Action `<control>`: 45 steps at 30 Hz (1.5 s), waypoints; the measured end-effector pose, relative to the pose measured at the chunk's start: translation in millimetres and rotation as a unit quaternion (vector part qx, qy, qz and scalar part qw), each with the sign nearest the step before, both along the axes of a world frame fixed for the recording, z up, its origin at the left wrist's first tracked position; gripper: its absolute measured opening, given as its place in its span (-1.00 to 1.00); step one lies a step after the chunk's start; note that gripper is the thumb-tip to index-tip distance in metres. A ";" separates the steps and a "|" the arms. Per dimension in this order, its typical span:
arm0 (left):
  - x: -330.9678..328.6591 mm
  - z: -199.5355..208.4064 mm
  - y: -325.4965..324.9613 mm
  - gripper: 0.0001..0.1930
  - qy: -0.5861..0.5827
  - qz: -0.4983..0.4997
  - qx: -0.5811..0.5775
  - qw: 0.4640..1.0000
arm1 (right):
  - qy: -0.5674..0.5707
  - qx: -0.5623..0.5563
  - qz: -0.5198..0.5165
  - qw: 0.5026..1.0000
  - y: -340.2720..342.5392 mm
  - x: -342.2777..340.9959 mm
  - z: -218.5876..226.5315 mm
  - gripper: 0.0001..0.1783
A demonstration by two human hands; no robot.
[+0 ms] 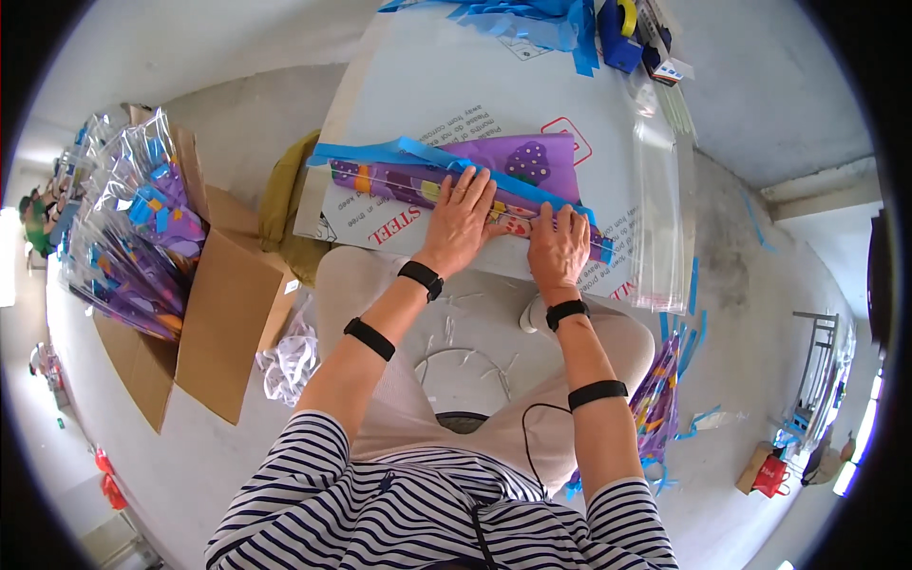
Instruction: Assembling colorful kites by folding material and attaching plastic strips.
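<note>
A folded purple printed item (518,171) with blue strips along it lies on a white board (446,85) that serves as a low work surface. My left hand (461,217) presses flat on its middle, fingers spread. Just to the right, my right hand (559,244) presses its near edge, next to the blue strip end (600,249). Both hands lie on top of the item rather than gripping it.
A cardboard box (228,304) at my left holds several bagged purple items (133,228). Clear plastic bags (660,190) lie along the board's right side. Loose blue strips (532,19) and a blue tape dispenser (622,38) sit at the far edge. More purple items (655,399) lie by my right knee.
</note>
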State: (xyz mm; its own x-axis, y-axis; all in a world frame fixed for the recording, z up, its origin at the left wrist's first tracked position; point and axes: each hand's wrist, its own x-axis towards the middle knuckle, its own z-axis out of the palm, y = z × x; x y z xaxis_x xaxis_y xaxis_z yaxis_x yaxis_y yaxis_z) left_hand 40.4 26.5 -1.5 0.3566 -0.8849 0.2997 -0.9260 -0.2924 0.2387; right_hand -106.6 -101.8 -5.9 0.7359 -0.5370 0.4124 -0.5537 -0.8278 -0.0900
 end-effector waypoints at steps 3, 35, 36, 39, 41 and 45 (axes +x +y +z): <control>-0.8 -4.9 0.5 -0.24 0.010 0.009 0.010 1.000 | -0.003 -0.003 0.004 1.000 0.0 -0.2 1.0 -0.60; -5.4 -35.2 1.0 -0.39 0.072 0.030 -0.085 0.993 | 0.296 0.261 0.142 0.908 70.0 287.9 58.2 -0.56; -5.5 -35.8 2.2 -0.39 0.073 0.032 -0.085 0.993 | 0.286 0.296 0.143 0.900 70.4 292.4 57.3 -0.73; -8.0 -35.9 2.4 -0.40 0.078 0.041 -0.041 0.995 | 0.210 0.328 0.129 0.912 69.0 297.8 52.4 -0.81; -10.8 -33.6 -2.0 -0.54 0.104 0.067 -0.121 0.985 | 0.193 0.361 0.156 0.899 63.0 309.5 49.7 -0.82; -1.1 -35.4 6.2 -0.42 0.198 0.034 -0.164 0.966 | 0.112 0.584 0.291 0.749 67.0 328.6 85.2 -0.83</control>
